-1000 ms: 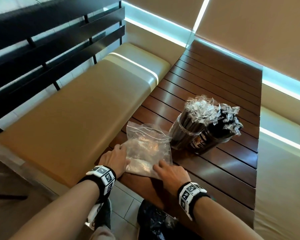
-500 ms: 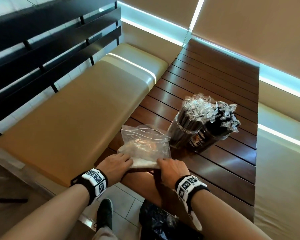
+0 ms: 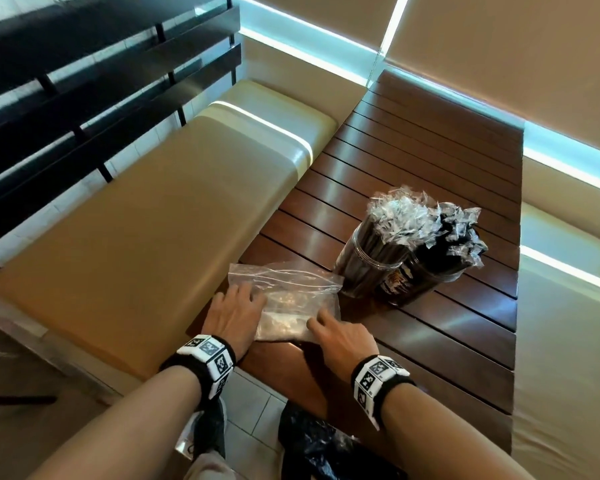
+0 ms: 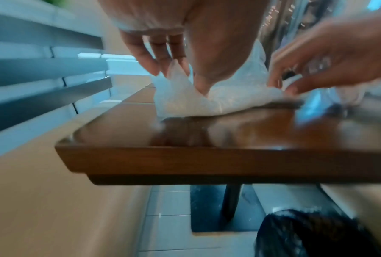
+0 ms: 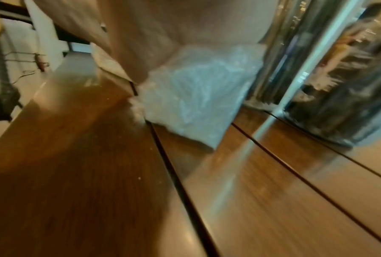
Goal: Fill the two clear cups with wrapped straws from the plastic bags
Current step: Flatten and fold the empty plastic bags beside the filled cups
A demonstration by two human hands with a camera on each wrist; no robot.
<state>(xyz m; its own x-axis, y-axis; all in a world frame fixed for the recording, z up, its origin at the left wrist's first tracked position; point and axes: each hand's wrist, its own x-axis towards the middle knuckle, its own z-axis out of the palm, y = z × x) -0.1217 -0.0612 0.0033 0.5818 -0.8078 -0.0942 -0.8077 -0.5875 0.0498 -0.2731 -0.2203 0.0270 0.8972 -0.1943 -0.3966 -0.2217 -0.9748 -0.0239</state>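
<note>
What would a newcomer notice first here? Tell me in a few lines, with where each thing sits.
First, the two clear cups standing side by side on the slatted wooden table, both crammed with black wrapped straws whose crinkled wrapper ends fan out on top. Next, at the table's near edge, the left hand and right hand both lie on a crumpled clear plastic bag. A tan cushioned bench runs along the table's left.
</note>
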